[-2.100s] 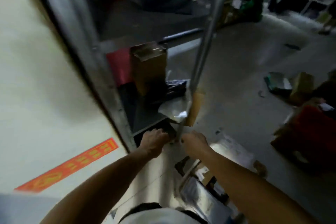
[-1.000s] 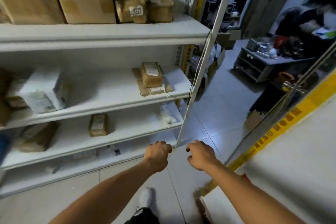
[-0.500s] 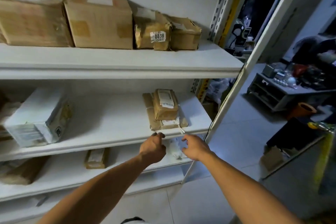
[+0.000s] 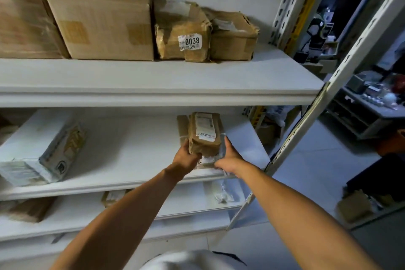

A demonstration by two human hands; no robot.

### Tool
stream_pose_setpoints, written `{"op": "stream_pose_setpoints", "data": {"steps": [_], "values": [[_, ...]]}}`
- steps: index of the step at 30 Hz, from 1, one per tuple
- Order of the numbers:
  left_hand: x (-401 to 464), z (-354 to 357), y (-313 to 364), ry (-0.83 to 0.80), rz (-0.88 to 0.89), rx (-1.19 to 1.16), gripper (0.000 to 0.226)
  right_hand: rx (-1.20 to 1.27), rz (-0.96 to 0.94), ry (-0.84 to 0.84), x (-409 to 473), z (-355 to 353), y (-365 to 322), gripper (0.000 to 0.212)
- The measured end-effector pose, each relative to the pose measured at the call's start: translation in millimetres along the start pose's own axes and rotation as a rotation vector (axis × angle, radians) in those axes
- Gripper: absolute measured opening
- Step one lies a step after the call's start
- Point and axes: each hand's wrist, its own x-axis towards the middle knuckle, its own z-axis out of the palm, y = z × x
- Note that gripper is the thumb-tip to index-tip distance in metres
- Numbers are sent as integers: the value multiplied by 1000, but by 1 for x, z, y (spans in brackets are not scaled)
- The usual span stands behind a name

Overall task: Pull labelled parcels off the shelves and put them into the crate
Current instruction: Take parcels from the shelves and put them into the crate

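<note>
- While reaching up from the bottom edge, two bare arms, a bit of white cloth between them.
- Left hand [image 4: 186,158] curled round the left side of the small brown parcel [image 4: 205,138], thumb up along its side.
- Right hand [image 4: 229,159] gripping the right side of the same stack, fingers bent, thumb pointing up beside the parcel.
- Small brown parcel with a white label on top, lying on a flatter brown packet [image 4: 183,126], both on the middle shelf [image 4: 135,149], near its front right end.
- Further left on that shelf, a white box [image 4: 47,149] tipped on its side.
- Down below, a lower shelf [image 4: 153,210] with a small brown packet [image 4: 112,197] and a clear crinkly bag [image 4: 222,195].
- Up higher and further back, the top shelf [image 4: 153,81] with four brown boxes in a row, touching each other.
- On the third, a crushed box [image 4: 173,39] with a white sticker reading 0038.
- Off to the right, a white post [image 4: 341,72] with holes, then a dim room with a low grey table [image 4: 361,114] full of small things.
- No crate to be seen.
</note>
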Motion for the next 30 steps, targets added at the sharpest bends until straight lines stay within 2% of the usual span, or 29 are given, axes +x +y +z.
{"op": "stream_pose_setpoints", "data": {"steps": [3, 5, 8, 10, 11, 14, 16, 18, 20, 23, 28, 30], "values": [[12, 6, 1, -15, -36, -67, 56, 47, -16, -72, 16, -13, -2, 111], [16, 10, 5, -4, -58, -87, 52, 264, -7, -123, 24, -18, -3, 100], [19, 18, 7, 111, -77, -220, 19, 592, 68, -105, 30, -28, -5, 57], [24, 19, 1, 162, -108, -287, 14, 610, 102, -44, 33, -37, 0, 33], [25, 17, -3, 169, -137, -298, 17, 591, 126, -23, 35, -39, 5, 29], [22, 18, -10, 134, -216, -283, 20, 487, 182, -35, 30, -35, 20, 35], [17, 26, -14, 59, -252, -227, 34, 463, 150, -44, 26, -23, 34, 29], [11, 32, -17, 42, -290, -262, 42, 475, 131, -60, 22, -9, 47, 40], [7, 32, -21, 11, -315, -320, 42, 573, 164, -101, 19, 3, 54, 54], [-1, 26, -23, -75, -331, -319, 46, 794, 186, -104, 9, 14, 53, 57], [-20, 17, -34, -144, -377, -379, 44, 823, 233, -66, -15, 31, 63, 65], [-32, 15, -41, -190, -413, -384, 44, 871, 285, -54, -29, 43, 74, 75]]}}
